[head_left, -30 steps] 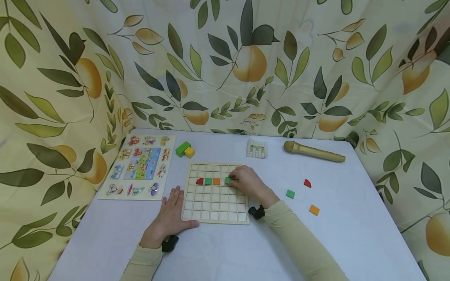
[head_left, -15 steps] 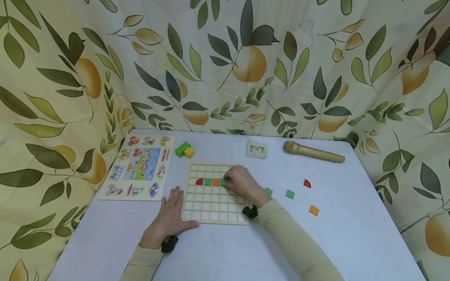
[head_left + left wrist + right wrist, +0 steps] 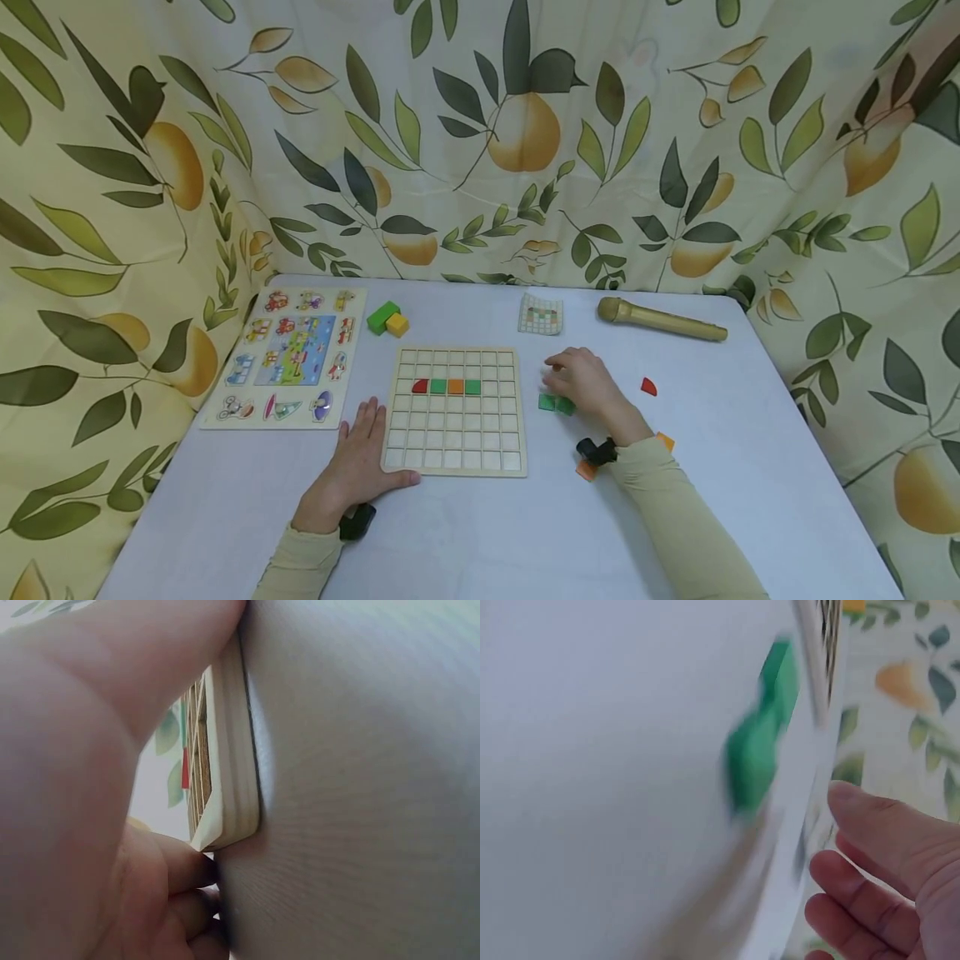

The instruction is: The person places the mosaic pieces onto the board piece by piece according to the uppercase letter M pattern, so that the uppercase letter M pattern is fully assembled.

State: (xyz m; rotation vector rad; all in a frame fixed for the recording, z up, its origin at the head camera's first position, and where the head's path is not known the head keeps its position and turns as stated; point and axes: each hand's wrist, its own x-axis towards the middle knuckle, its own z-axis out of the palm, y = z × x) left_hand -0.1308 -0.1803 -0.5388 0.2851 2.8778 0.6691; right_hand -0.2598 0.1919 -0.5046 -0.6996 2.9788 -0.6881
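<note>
The grid board (image 3: pixel 453 433) lies flat on the desk (image 3: pixel 480 542), in front of the person. Its third row from the far edge carries four tiles, set side by side from the second column. In order, left to right: a red quarter-round tile (image 3: pixel 421 387), a green tile (image 3: pixel 438 387), an orange tile (image 3: pixel 455 387) and a second green tile (image 3: pixel 472 387).

The left hand (image 3: pixel 356 458) rests at the board's near left corner. Its fingers lie extended along the left edge; the thumb (image 3: pixel 402 479) is spread wide along the near edge.

The right hand (image 3: pixel 588 387) is to the right of the board. Its fingers are loosely bent, with a narrow gap to the thumb, and hold nothing. Whether they touch the desk cannot be told.

Two loose green tiles (image 3: pixel 547 402) lie just beside this hand, between it and the board. A loose orange tile (image 3: pixel 587 472) is partly covered by the black wrist camera (image 3: pixel 596 452); another orange tile (image 3: pixel 665 441) shows past the sleeve (image 3: pixel 675 508). A loose red tile (image 3: pixel 648 387) lies farther right.

Beyond the board are a small pattern card (image 3: pixel 540 315) and a gold microphone (image 3: pixel 660 319). At far left, a green block (image 3: pixel 383 317) and a yellow block (image 3: pixel 397 325) sit beside a picture puzzle (image 3: pixel 251 333).
</note>
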